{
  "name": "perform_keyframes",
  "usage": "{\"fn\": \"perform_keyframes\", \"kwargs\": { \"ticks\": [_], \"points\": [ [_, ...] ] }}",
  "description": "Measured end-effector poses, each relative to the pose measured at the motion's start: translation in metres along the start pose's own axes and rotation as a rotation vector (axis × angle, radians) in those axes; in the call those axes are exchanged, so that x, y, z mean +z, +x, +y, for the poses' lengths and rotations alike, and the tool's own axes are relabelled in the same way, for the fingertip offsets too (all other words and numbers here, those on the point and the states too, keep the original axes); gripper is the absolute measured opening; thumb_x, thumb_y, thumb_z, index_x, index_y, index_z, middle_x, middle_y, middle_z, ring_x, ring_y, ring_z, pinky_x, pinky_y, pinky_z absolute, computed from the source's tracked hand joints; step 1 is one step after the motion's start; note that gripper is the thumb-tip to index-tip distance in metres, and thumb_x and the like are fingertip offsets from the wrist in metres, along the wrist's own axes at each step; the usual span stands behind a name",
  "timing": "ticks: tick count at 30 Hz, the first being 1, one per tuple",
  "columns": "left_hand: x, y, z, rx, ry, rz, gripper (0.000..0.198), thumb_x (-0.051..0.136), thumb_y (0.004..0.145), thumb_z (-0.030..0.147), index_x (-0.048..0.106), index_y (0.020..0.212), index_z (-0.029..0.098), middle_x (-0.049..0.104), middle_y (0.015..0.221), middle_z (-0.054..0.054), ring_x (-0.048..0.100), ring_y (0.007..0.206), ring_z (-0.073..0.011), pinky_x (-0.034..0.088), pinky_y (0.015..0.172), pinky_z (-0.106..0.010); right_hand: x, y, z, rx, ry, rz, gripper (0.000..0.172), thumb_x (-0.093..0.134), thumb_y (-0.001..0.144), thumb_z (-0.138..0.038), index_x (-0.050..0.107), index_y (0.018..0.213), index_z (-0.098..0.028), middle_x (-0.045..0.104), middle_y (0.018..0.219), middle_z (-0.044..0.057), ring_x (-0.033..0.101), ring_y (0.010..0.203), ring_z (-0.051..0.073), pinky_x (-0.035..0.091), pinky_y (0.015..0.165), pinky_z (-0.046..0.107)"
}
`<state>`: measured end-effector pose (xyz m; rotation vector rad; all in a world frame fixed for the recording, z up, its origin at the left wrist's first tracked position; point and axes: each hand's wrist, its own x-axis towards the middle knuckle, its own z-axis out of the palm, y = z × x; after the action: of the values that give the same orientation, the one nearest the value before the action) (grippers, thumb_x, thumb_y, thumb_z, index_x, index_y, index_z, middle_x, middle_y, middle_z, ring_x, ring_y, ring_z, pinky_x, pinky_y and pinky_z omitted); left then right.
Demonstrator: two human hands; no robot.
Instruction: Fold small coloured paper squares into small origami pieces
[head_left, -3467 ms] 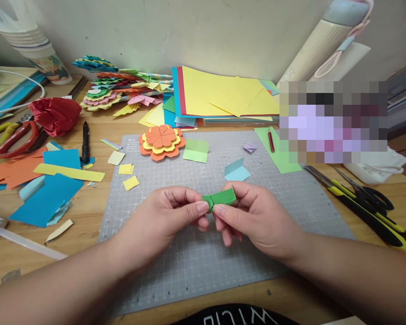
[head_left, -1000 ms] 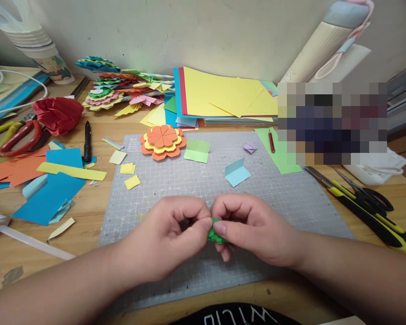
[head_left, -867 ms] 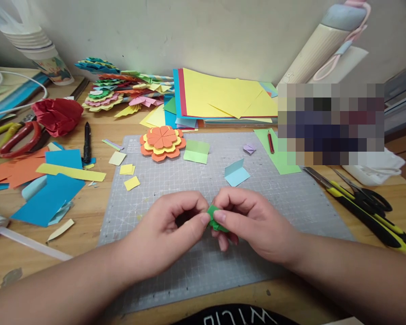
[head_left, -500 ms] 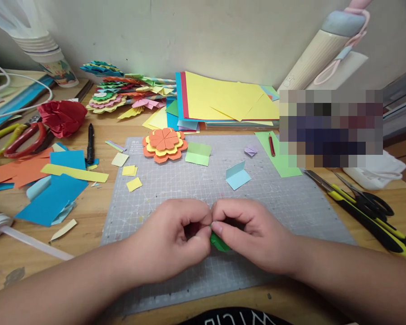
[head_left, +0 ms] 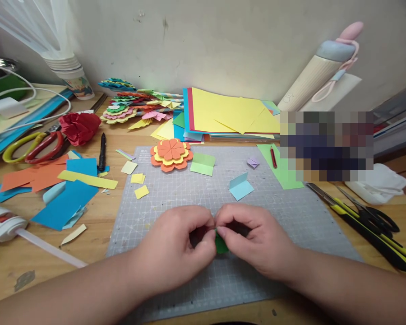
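A small piece of green paper (head_left: 222, 245) is pinched between both hands above the grey cutting mat (head_left: 189, 289). My left hand (head_left: 182, 248) is closed, thumb and finger meeting at the paper's left edge. From the other side my right hand (head_left: 257, 239) grips it the same way, its thumb across the top. Fingers hide most of the paper. Beyond the hands lie a folded light blue paper (head_left: 242, 187), a creased light green paper (head_left: 203, 164), a small purple folded piece (head_left: 253, 162) and a layered orange and yellow paper flower (head_left: 171, 155).
At right lie a yellow-black utility knife (head_left: 375, 230), black scissors (head_left: 375, 216) and a red pencil (head_left: 273, 157). Paper scraps (head_left: 67, 203), a black pen (head_left: 103, 152) and a glue gun (head_left: 6, 223) are at left. Coloured sheets (head_left: 230, 110) and paper flowers (head_left: 138, 106) line the wall.
The camera view has shifted, so the table's things appear lower and mostly farther right. Both hands keep their pinch on the green paper, which now hangs at a slightly different angle.
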<state>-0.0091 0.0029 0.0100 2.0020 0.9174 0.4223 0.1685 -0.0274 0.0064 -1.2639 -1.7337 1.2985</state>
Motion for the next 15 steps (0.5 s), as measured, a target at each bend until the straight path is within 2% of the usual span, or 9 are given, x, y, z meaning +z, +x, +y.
{"fn": "perform_keyframes", "kwargs": {
  "ticks": [3,7,9,12,15],
  "points": [
    [0.002,0.001,0.002,0.071,0.092,0.034,0.017,0.046,0.071,0.01,0.042,0.056,0.018,0.039,0.053,0.005,0.038,0.052,-0.0098,0.029,0.051,-0.023,0.003,0.0,0.001,-0.029,-0.108,0.033,0.014,0.048,0.073,-0.011,0.049,0.062,-0.02,0.05,0.06,-0.002,0.045,0.057,0.011,0.037,0.053,0.025],
    [0.001,0.0,0.004,0.159,0.096,0.101,0.019,0.045,0.066,0.008,0.039,0.052,0.018,0.035,0.051,0.005,0.035,0.051,-0.0099,0.028,0.051,-0.024,0.001,0.002,0.002,-0.046,-0.22,0.109,0.016,0.048,0.065,-0.008,0.044,0.055,-0.02,0.044,0.053,-0.004,0.04,0.052,0.01,0.032,0.048,0.024],
    [-0.002,0.0,0.005,0.087,0.049,0.112,0.017,0.046,0.067,0.01,0.041,0.053,0.018,0.037,0.051,0.005,0.036,0.051,-0.0102,0.028,0.05,-0.024,-0.002,0.004,0.003,0.018,-0.17,0.14,0.015,0.05,0.067,-0.009,0.046,0.057,-0.02,0.046,0.054,-0.003,0.043,0.052,0.011,0.033,0.048,0.024],
    [-0.006,0.002,0.004,-0.125,-0.149,0.093,0.018,0.047,0.074,0.018,0.045,0.056,0.019,0.04,0.053,0.005,0.037,0.053,-0.0107,0.029,0.05,-0.023,-0.007,0.005,0.003,0.12,0.059,0.133,0.012,0.051,0.078,-0.017,0.05,0.066,-0.02,0.053,0.059,-0.002,0.051,0.053,0.011,0.039,0.048,0.024],
    [-0.009,0.005,0.002,-0.236,-0.385,0.081,0.022,0.047,0.082,0.027,0.05,0.062,0.018,0.047,0.059,0.003,0.042,0.059,-0.0117,0.034,0.055,-0.024,-0.008,0.004,0.004,0.151,0.289,0.039,0.018,0.049,0.089,-0.032,0.052,0.077,-0.019,0.055,0.064,-0.002,0.055,0.053,0.01,0.038,0.046,0.022]
  ]
}}
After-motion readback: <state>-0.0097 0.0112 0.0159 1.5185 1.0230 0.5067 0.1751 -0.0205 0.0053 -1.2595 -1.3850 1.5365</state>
